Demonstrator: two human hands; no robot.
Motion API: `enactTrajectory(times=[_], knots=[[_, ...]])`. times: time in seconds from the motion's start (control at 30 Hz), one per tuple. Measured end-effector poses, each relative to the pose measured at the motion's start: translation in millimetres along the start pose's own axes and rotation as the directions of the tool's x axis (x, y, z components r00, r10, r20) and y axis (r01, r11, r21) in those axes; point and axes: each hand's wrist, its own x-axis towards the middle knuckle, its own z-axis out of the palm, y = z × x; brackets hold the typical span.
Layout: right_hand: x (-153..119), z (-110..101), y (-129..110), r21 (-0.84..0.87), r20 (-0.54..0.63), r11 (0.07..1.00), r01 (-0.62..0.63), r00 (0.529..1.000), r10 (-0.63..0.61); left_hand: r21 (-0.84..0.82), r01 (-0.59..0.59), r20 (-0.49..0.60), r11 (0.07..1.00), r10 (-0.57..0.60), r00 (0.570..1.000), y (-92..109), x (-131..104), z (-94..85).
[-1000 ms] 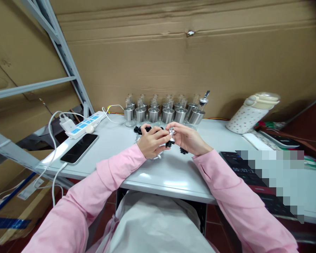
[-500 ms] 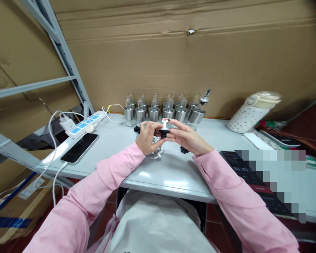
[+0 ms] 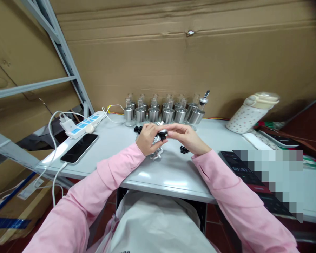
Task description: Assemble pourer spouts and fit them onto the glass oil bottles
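Note:
Between my two hands is a small pourer stopper (image 3: pixel 162 135) with a silvery top and a black ribbed lower part. My left hand (image 3: pixel 148 138) pinches it from the left, fingers on top and thumb below. From the right, the fingertips of my right hand (image 3: pixel 191 138) close on it too. Several silvery spouts (image 3: pixel 157 153) lie on the table just below my left hand. Small black pieces (image 3: pixel 184 150) rest in a pile under my right hand. Larger black parts (image 3: pixel 137 129) sit behind my left hand, partly hidden by it.
Glass bottles with metal sleeves (image 3: pixel 168 114) stand in rows at the back; the rightmost bottle (image 3: pixel 197 115) leans and has a pourer. A power strip (image 3: pixel 88 123) and phone (image 3: pixel 79 149) lie left. On the right are a dotted flask (image 3: pixel 247 117) and a dark tablet (image 3: pixel 239 168).
The stopper has tilted in my fingers, its spout now pointing away and partly hidden behind them. My right hand has shifted slightly left, its fingers closer over the stopper.

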Motion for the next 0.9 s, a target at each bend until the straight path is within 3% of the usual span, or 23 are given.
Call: enactTrajectory(times=[0.17, 0.4, 0.67, 0.9], knots=[[-0.4, 0.2, -1.8, -0.046, 0.018, 0.998, 0.03, 0.999, -0.029, 0.018, -0.029, -0.023, 0.999, 0.029, 0.999, -2.4, -2.0, 2.0], [-0.5, 1.7, -1.7, -0.1, -0.01, 0.995, -0.019, 1.0, 0.018, 0.043, 0.058, 0.084, 0.997, -0.062, 0.995, -6.0, -4.1, 5.7], [-0.7, 2.7, -3.5, -0.087, -0.021, 0.995, -0.042, 0.999, 0.04, 0.03, -0.002, 0.046, 1.0, 0.0, 0.999, -3.3, -2.8, 2.7], [-0.2, 2.2, -2.8, -0.071, -0.007, 0.997, -0.041, 0.999, 0.041, 0.046, 0.06, 0.076, 0.997, -0.063, 0.995, -1.7, -2.6, 2.1]])
